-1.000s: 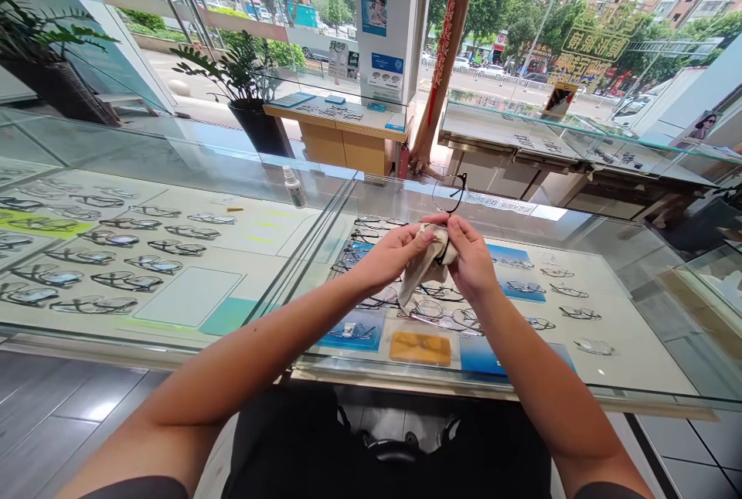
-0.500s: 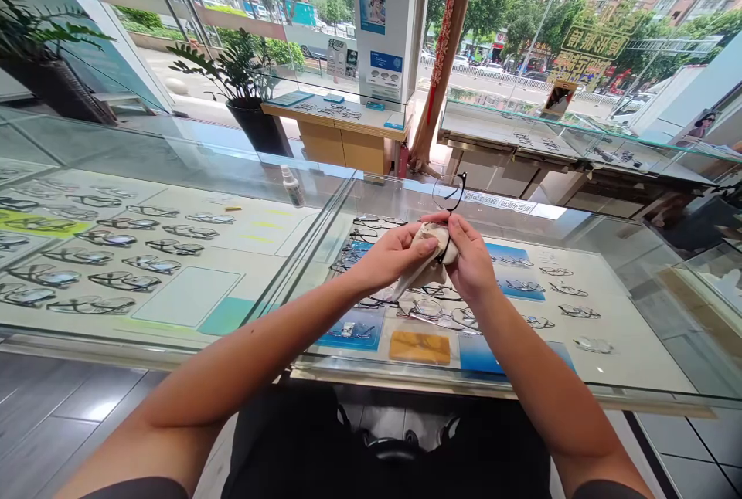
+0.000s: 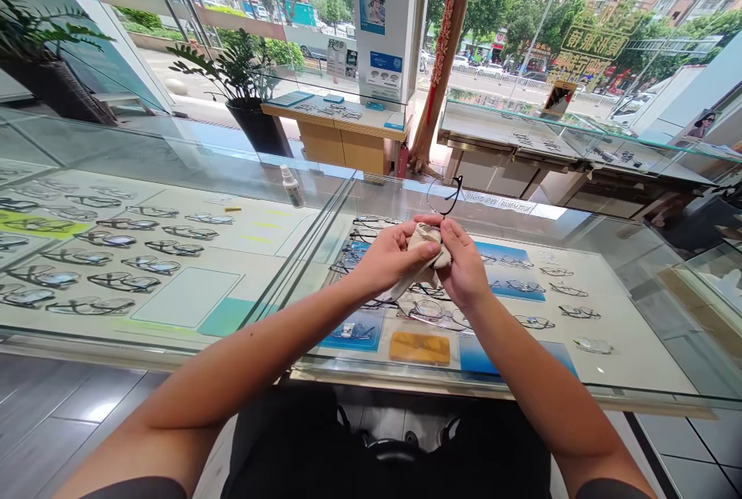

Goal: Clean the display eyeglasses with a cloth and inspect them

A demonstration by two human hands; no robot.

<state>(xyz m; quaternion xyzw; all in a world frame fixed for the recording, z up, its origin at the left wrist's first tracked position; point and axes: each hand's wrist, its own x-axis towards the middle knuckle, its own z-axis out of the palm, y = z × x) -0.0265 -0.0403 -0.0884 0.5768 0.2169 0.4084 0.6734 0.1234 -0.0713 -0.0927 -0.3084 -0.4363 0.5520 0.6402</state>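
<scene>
Both my hands meet above a glass display counter (image 3: 580, 387). My left hand (image 3: 387, 258) pinches a beige cleaning cloth (image 3: 426, 246) that is folded around part of a pair of thin black-rimmed glasses (image 3: 444, 196). My right hand (image 3: 462, 267) grips the glasses through the cloth from the other side. One lens and a temple stick up above my fingers; the other lens is hidden inside the cloth. A tail of the cloth hangs down below my hands.
Under the counter glass lie rows of spectacle frames (image 3: 110, 240) on white and blue trays. A small spray bottle (image 3: 292, 187) stands on the counter to the left. Beyond are a potted plant (image 3: 252, 89), a wooden display table (image 3: 342, 132) and shop windows.
My hands have shifted slightly left and up with the glasses. The cloth has been worked round the lens, and its hanging tail is shorter now.
</scene>
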